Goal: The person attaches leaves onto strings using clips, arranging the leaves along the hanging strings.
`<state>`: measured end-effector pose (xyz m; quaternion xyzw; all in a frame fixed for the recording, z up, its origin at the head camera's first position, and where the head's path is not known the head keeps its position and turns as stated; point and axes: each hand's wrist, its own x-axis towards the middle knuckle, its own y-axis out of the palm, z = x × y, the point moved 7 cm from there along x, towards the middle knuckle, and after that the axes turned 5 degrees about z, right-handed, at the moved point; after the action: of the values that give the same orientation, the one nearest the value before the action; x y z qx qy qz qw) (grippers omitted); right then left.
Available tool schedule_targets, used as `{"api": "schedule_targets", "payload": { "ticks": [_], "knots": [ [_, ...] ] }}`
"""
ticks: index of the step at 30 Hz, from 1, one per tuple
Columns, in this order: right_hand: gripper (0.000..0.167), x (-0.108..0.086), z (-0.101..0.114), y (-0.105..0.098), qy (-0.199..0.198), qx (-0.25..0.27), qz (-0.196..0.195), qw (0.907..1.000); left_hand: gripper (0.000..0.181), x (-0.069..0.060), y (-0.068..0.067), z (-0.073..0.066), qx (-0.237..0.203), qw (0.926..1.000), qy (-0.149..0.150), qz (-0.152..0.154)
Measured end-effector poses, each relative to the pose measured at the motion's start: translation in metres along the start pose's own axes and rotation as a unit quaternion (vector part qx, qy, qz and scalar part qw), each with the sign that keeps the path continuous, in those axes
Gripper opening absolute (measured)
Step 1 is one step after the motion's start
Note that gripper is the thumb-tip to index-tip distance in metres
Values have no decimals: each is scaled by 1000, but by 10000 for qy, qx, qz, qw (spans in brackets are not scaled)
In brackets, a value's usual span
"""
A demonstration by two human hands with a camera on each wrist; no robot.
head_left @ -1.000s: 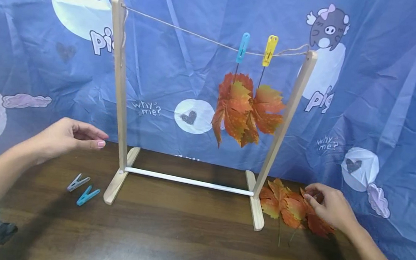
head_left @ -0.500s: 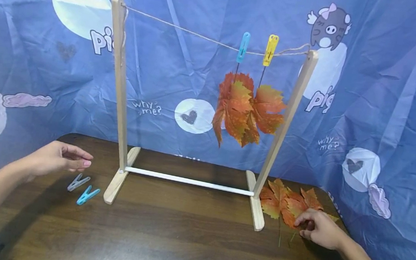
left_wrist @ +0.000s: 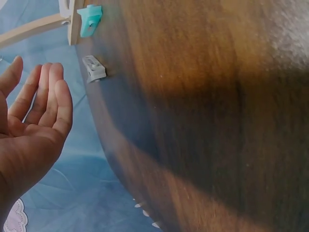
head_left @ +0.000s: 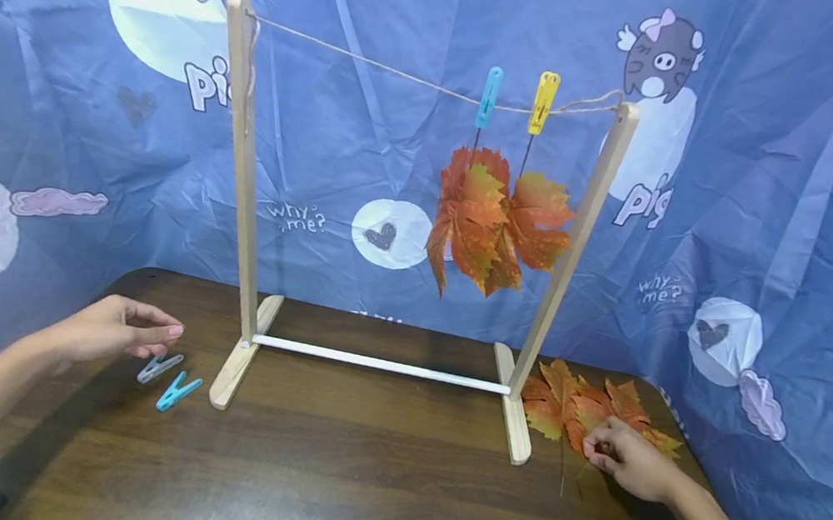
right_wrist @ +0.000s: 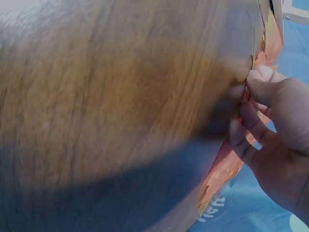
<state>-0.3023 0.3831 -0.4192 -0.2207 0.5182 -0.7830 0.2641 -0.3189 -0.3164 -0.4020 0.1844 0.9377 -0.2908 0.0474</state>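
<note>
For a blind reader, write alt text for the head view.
A person's right hand pinches at orange leaves on a brown table, beside a wooden rack. More leaves hang from the rack's string by a blue clothespin and a yellow one. The left hand hovers near a loose grey clothespin and another blue one.

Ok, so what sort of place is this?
Probably an indoor tabletop setup, maybe staged for crafts or filming: a brown table, a printed blue cloth behind it, and a wooden rack hung with leaves.
</note>
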Motion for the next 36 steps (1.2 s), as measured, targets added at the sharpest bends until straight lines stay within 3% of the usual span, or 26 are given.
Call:
{"api": "schedule_targets", "payload": {
  "ticks": [4, 11, 19, 28, 36],
  "knots": [
    [24, 3, 2, 5, 10, -128, 267, 9996, 52, 0, 2, 3, -13, 9999, -93, 130],
    [16, 6, 1, 5, 245, 649, 458, 9965, 56, -1, 4, 6, 65, 9996, -168, 198],
    [17, 10, -5, 10, 450, 427, 719, 9955, 55, -1, 4, 11, 111, 9995, -79, 268],
    [12, 16, 6, 4, 529, -113, 440, 9976, 55, 1, 7, 11, -222, 9993, -36, 315],
    [19, 24, 24, -4, 16, -295, 161, 9994, 53, 3, 8, 15, -135, 9991, -53, 395]
  ]
}}
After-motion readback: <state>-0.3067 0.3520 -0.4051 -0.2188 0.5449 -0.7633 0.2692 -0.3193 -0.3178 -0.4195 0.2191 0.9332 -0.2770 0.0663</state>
